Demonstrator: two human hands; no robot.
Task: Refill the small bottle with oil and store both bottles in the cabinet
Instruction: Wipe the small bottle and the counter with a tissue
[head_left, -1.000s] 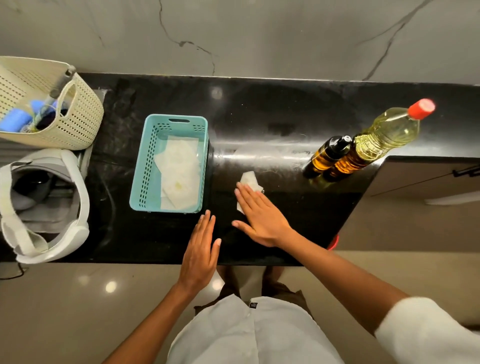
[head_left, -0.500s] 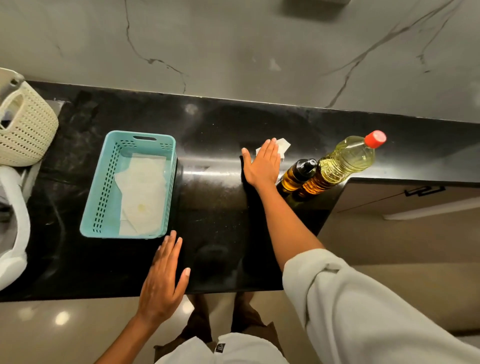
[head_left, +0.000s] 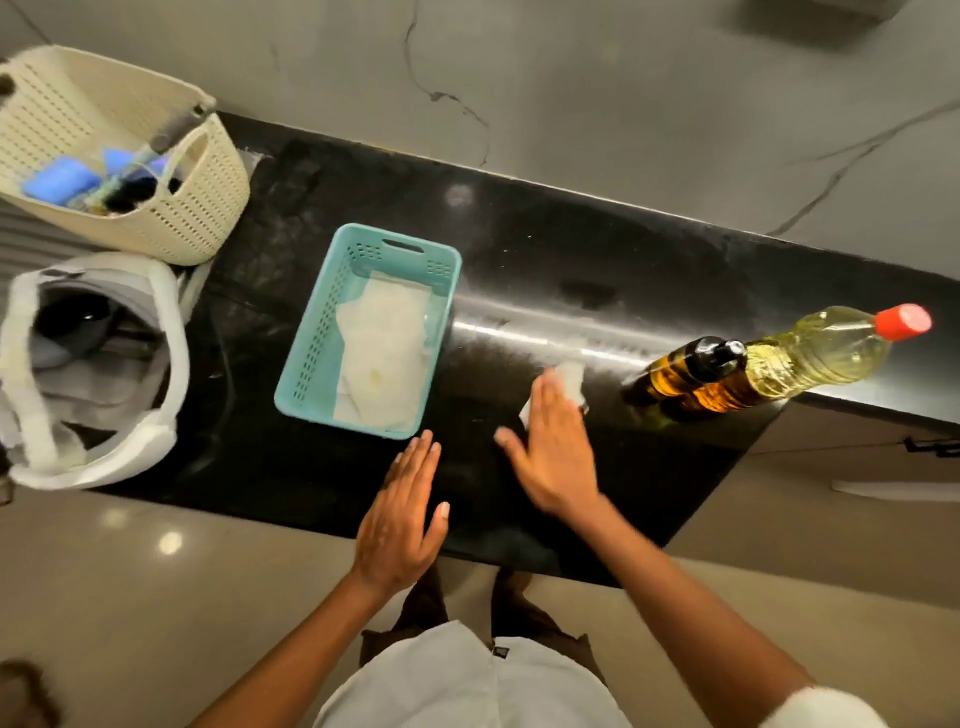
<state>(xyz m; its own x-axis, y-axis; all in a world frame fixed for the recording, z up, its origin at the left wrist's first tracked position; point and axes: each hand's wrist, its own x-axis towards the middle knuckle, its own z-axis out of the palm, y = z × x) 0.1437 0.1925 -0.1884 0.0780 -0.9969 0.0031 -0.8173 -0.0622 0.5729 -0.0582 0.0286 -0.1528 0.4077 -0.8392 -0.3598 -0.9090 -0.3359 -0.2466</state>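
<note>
Oil (head_left: 810, 358) in large bottle (head_left: 852, 340), perhaps small bottle (head_left: 680, 366); paper (head_left: 384, 358) lines teal basket (head_left: 306, 338).

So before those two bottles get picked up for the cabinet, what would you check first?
1. The large bottle has its red cap on: ok.
2. The small bottle has its black top on: ok.
3. Both stand upright on the counter: ok.
4. The small bottle is filled enough: cannot tell.
5. The right hand is free: not ok, it presses a tissue flat.
6. The left hand is free: ok, it rests open on the counter.
</note>
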